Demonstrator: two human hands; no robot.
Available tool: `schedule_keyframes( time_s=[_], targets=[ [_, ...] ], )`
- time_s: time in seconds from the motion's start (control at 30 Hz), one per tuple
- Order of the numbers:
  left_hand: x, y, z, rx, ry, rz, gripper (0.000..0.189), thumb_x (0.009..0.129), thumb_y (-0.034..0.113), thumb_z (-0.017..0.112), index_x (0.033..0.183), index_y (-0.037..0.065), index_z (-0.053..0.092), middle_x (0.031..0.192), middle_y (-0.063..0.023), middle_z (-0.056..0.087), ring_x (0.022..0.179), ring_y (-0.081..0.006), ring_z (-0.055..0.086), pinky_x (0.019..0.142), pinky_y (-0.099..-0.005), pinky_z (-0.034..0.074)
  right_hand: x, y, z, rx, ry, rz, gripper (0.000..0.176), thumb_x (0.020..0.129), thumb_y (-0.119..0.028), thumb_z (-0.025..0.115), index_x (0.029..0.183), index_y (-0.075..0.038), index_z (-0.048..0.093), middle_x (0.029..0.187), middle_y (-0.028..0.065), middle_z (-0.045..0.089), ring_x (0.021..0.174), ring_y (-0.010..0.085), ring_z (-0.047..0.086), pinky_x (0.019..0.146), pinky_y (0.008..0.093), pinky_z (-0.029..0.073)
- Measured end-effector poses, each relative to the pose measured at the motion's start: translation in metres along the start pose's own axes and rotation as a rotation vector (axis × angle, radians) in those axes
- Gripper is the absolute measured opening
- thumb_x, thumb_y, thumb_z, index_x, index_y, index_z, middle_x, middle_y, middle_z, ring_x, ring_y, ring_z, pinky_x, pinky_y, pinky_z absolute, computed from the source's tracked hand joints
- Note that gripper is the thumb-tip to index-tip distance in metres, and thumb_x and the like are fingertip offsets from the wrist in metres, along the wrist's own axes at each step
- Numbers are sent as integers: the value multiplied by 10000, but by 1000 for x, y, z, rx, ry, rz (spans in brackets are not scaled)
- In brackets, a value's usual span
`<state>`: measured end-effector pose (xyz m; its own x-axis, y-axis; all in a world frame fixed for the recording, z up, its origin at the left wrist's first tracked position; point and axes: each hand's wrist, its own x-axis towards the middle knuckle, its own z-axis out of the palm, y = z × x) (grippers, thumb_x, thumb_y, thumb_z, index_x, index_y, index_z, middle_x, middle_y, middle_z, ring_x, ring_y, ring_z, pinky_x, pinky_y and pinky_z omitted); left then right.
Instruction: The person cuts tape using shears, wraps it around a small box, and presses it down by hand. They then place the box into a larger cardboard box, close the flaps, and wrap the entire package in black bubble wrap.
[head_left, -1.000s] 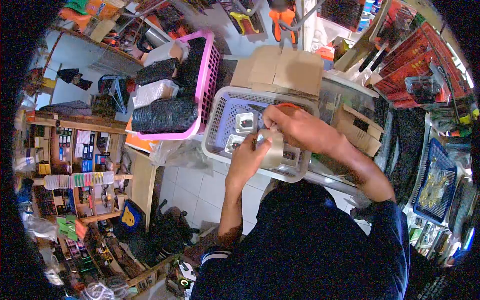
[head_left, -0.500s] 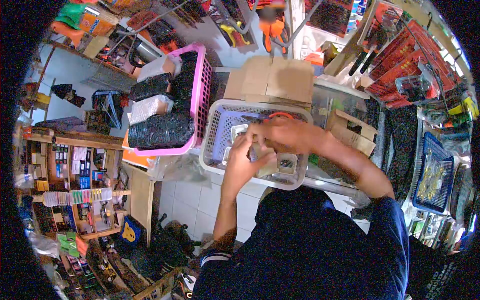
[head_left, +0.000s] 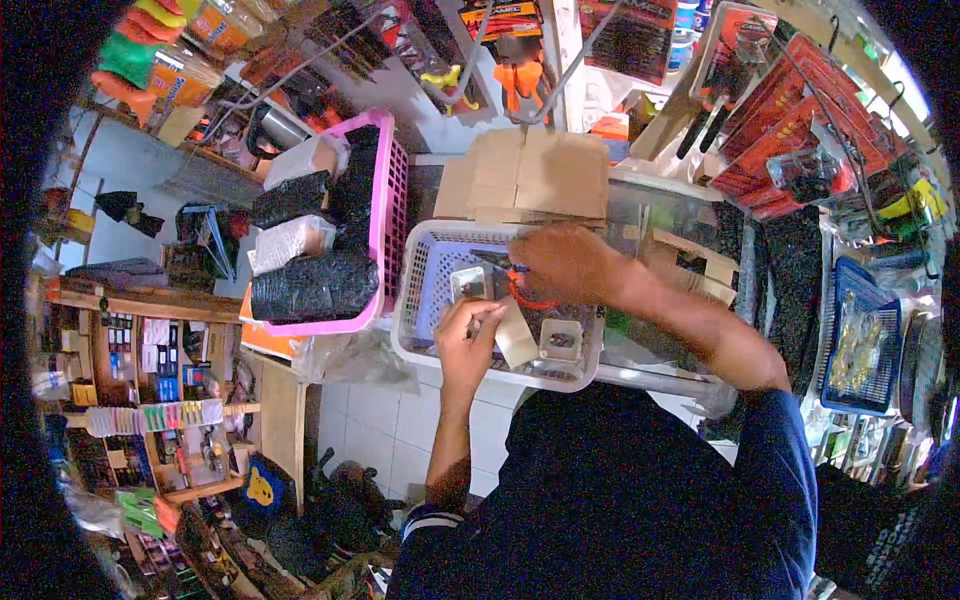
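My left hand (head_left: 465, 340) is at the front of the white plastic basket (head_left: 403, 318), thumb and fingers pinched on the upper end of a small beige carton-like piece (head_left: 516, 338), which tilts down to the right. My right hand (head_left: 572, 264), smeared by motion, reaches over the basket's back right with its fingers closed round a red-handled tool (head_left: 532, 299); its working end is hidden. A small white tray (head_left: 468, 281) with dark bits stands behind my left hand. Right of the beige piece is a square pale container (head_left: 560, 341) with small dark parts inside.
Flattened cardboard (head_left: 540, 175) lies behind the basket. To the left stands a pink basket (head_left: 386, 230) stacked with black- and bubble-wrapped parcels (head_left: 315, 288). A blue basket (head_left: 865, 335) with yellowish items sits far right. Packaged tools (head_left: 800, 120) hang above.
My hands have moved apart. The right one has left the beige piece and closed on the red-handled tool, while the left still holds the piece. The view has shifted slightly.
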<state>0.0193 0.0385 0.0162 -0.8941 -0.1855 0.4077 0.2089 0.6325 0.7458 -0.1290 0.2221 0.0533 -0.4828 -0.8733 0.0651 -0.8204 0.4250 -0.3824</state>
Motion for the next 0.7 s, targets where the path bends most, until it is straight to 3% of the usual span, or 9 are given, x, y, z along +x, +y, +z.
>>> schedule_keyframes(
  time_s=[0.07,0.13,0.27,0.3,0.4,0.5,0.6,0.7],
  targets=[
    [-2,-1,4,-4,45,-61,105,870,51,775,928,12,696,870,-84,717,803,-165,658,737,-294,506,-4,-15,10,16,24,43,409,942,-295,666,1192,1,536,943,242,698,933,456,687,805,527,547],
    [-7,-8,4,-57,95,-124,100,882,52,766,929,5,692,867,-75,714,805,-149,653,734,-282,501,-15,-34,19,312,37,149,505,959,-323,662,1301,-6,467,957,246,694,928,454,690,804,529,543],
    [-10,-16,1,-246,138,-291,88,897,43,754,944,-6,699,882,-65,712,792,-118,642,706,-259,496,-38,-77,36,587,137,330,731,968,-359,673,1478,-17,277,948,254,682,908,457,695,813,544,533],
    [-11,-15,-1,-281,128,-351,85,899,37,752,949,-9,701,887,-65,711,789,-111,640,699,-255,495,-38,-76,45,708,24,399,860,941,-356,719,1520,-25,176,941,267,679,885,462,699,806,545,527],
    [-10,-15,0,-313,133,-305,80,893,26,761,953,0,715,899,-79,710,746,-105,635,659,-244,492,-34,-78,75,771,105,389,886,941,-321,735,1531,-32,141,916,258,690,854,455,706,780,507,532],
    [-8,-22,-2,-189,165,-257,96,855,16,784,933,16,729,896,-81,709,814,-146,653,737,-292,512,-29,-76,85,937,201,440,853,953,-305,728,1535,-40,163,846,211,662,768,378,690,730,468,527],
    [2,-16,-6,72,225,-15,88,834,28,787,910,34,743,896,-85,713,974,-223,643,877,-373,501,-28,-77,83,902,252,399,809,960,-294,720,1527,-47,198,782,177,638,733,337,672,702,450,522],
    [8,-2,-9,65,225,-112,87,819,53,791,896,49,753,916,-86,715,1130,-280,583,998,-432,441,-25,-77,76,873,199,481,805,953,-312,731,1518,-43,226,770,177,645,727,334,675,680,438,516]
  ],
)
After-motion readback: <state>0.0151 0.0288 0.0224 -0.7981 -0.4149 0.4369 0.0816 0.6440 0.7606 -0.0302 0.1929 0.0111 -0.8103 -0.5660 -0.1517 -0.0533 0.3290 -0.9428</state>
